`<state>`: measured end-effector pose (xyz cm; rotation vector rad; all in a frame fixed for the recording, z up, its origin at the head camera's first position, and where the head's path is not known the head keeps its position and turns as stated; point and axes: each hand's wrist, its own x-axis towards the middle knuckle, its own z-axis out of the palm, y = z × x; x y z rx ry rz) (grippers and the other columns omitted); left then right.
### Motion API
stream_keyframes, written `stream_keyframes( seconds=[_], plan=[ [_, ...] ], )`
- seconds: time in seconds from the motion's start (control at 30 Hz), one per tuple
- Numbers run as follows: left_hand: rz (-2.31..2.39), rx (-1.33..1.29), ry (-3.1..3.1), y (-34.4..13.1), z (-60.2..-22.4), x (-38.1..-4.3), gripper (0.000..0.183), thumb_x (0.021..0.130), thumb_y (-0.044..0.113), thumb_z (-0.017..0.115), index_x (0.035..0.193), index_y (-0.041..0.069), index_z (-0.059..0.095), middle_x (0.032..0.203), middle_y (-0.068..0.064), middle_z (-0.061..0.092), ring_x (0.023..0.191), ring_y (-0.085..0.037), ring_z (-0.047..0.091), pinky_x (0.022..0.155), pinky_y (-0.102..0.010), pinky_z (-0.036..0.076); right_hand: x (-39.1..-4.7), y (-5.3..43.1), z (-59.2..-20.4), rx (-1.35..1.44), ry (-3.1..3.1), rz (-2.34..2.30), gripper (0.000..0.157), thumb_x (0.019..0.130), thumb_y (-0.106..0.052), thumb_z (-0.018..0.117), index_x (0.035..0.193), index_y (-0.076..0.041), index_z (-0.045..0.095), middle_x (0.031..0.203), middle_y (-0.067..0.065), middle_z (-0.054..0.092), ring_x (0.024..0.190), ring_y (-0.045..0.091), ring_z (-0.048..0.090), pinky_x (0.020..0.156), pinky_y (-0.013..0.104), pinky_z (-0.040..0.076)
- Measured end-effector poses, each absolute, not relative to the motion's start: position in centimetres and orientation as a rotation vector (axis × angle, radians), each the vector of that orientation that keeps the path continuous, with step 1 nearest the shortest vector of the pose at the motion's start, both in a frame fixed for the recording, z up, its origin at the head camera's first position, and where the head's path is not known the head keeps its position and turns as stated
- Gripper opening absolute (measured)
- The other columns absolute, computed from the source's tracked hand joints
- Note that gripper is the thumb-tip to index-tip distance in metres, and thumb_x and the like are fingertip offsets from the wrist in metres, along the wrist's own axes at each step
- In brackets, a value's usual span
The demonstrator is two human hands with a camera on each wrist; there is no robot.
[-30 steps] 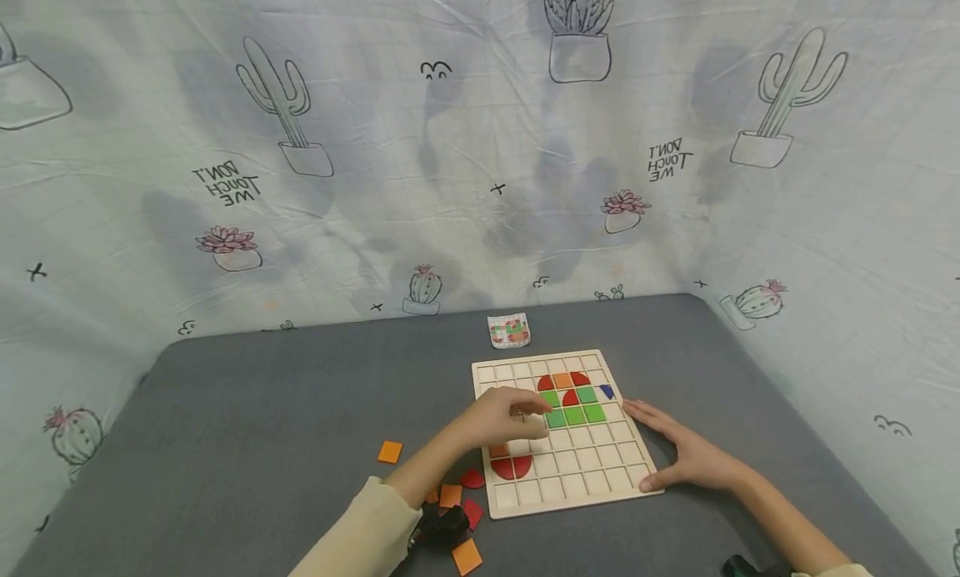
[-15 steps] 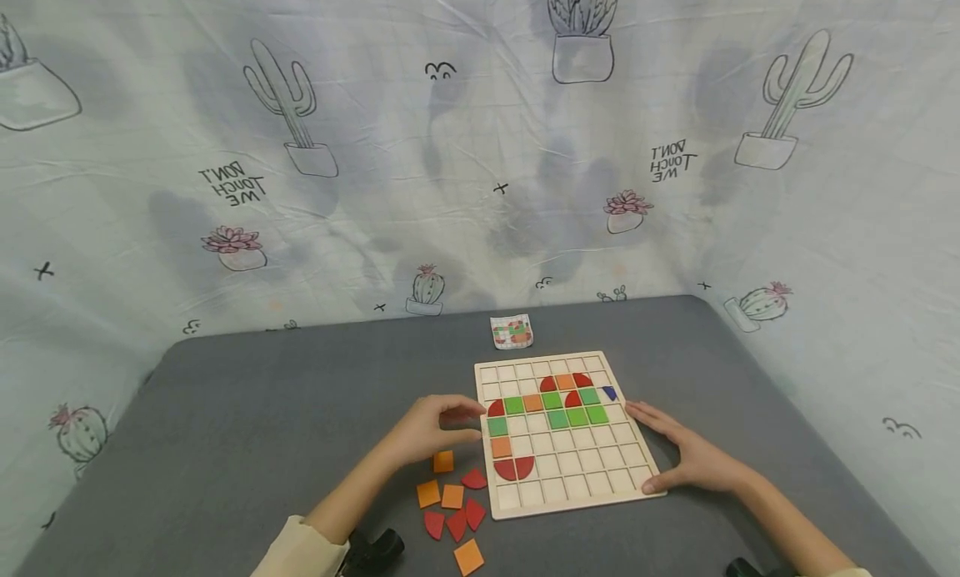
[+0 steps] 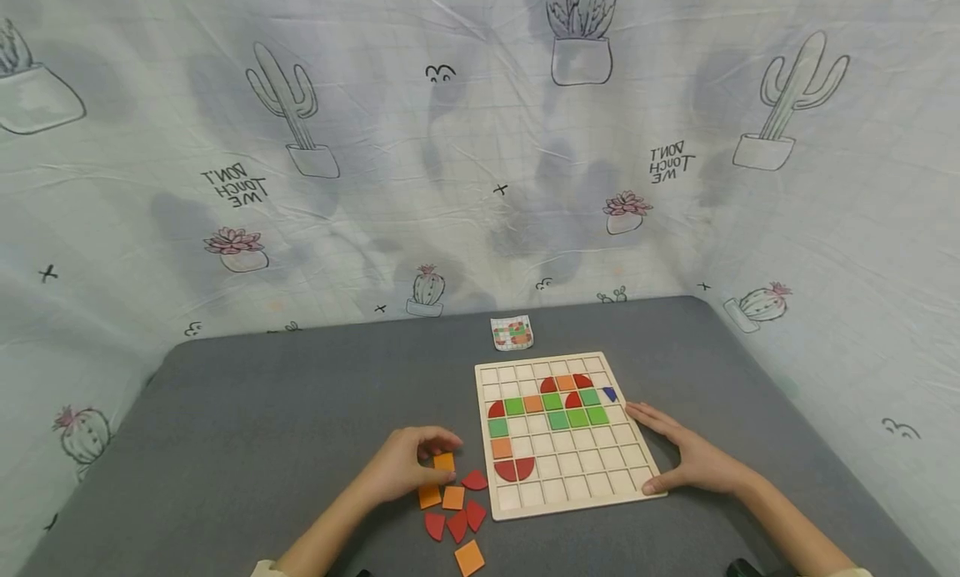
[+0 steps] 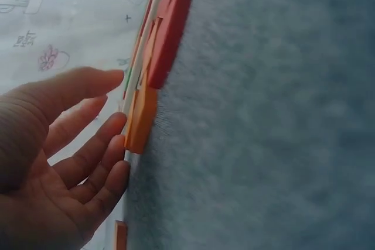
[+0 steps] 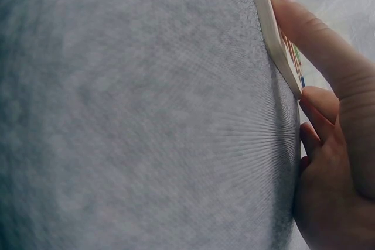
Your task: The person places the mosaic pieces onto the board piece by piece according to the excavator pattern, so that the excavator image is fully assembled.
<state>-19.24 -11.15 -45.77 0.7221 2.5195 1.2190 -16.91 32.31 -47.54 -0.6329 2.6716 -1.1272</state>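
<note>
My left hand [image 3: 411, 467] hovers over the loose tiles left of the board, thumb and fingers apart around an orange square tile [image 3: 444, 462]. In the left wrist view the bent fingers [image 4: 96, 171] are beside an orange tile [image 4: 143, 120]; whether they touch it I cannot tell. My right hand [image 3: 693, 456] rests along the right edge of the wooden grid board [image 3: 577, 481], its thumb [image 5: 313, 36] on the near right corner. On the board lie green squares [image 3: 577, 417], orange squares [image 3: 501, 448], red quarter-circles [image 3: 516, 469] and a small blue piece [image 3: 609, 393].
Red quarter-circle tiles [image 3: 457, 526] and more orange squares [image 3: 469, 558] lie loose on the grey table [image 3: 262, 444]. A small pattern card [image 3: 512, 333] lies behind the board. A cactus-print cloth [image 3: 450, 160] hangs behind and beside the table.
My left hand has moved back from above the board, left and toward me, to the loose orange tiles. My right hand has stayed at the board's edge.
</note>
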Motion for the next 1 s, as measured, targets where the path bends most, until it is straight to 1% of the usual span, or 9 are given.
stream_keyframes(
  seconds=[0.3, 0.43, 0.67, 0.8, 0.9, 1.0],
  plan=[
    [1.147, 0.693, 2.601, -11.13, -46.09, -18.87, 0.030, 0.073, 0.017, 0.077, 0.102, 0.015, 0.068, 0.097, 0.004, 0.066, 0.083, -0.011, 0.056, 0.070, -0.025, 0.046, -16.85, 32.37, -47.83, -0.621, 2.682, -1.121, 0.099, 0.064, -0.031, 0.083, 0.145, -0.011, 0.029, 0.148, 0.020, 0.024, 0.125, -0.017, 0.007, 0.091, 0.068, 0.025],
    [1.136, 0.700, 2.619, -11.18, -46.25, -18.84, 0.030, 0.073, 0.015, 0.077, 0.101, 0.016, 0.068, 0.096, 0.006, 0.066, 0.082, -0.010, 0.056, 0.069, -0.025, 0.046, -16.84, 32.29, -47.72, -0.597, 2.668, -1.137, 0.100, 0.064, -0.032, 0.083, 0.145, -0.013, 0.029, 0.149, 0.019, 0.024, 0.121, -0.022, 0.005, 0.092, 0.068, 0.025],
    [1.153, 0.686, 2.602, -11.35, -46.33, -18.73, 0.029, 0.073, 0.015, 0.076, 0.102, 0.018, 0.068, 0.096, 0.008, 0.066, 0.083, -0.008, 0.055, 0.072, -0.025, 0.046, -16.86, 32.30, -47.61, -0.618, 2.649, -1.132, 0.099, 0.065, -0.027, 0.083, 0.146, -0.013, 0.028, 0.148, 0.020, 0.022, 0.132, -0.002, 0.011, 0.091, 0.069, 0.024],
    [1.147, 0.670, 2.634, -11.32, -46.34, -18.70, 0.028, 0.073, 0.018, 0.077, 0.100, 0.018, 0.069, 0.094, 0.010, 0.066, 0.082, -0.007, 0.055, 0.071, -0.025, 0.046, -16.87, 32.31, -47.61, -0.602, 2.657, -1.125, 0.099, 0.065, -0.028, 0.083, 0.146, -0.015, 0.028, 0.149, 0.018, 0.023, 0.131, -0.006, 0.010, 0.092, 0.067, 0.025],
    [1.130, 0.667, 2.664, -11.26, -46.36, -18.70, 0.027, 0.073, 0.019, 0.077, 0.099, 0.019, 0.069, 0.092, 0.010, 0.066, 0.081, -0.006, 0.056, 0.070, -0.025, 0.046, -16.89, 32.33, -47.54, -0.580, 2.661, -1.121, 0.099, 0.065, -0.030, 0.083, 0.146, -0.016, 0.028, 0.149, 0.017, 0.023, 0.132, -0.003, 0.011, 0.093, 0.066, 0.025],
    [1.129, 0.673, 2.676, -11.20, -46.28, -18.64, 0.027, 0.073, 0.017, 0.077, 0.098, 0.019, 0.069, 0.092, 0.010, 0.067, 0.082, -0.006, 0.057, 0.070, -0.025, 0.046, -16.98, 32.31, -47.48, -0.587, 2.655, -1.115, 0.098, 0.065, -0.030, 0.082, 0.146, -0.015, 0.028, 0.149, 0.019, 0.022, 0.136, 0.010, 0.014, 0.092, 0.067, 0.025]
  ],
)
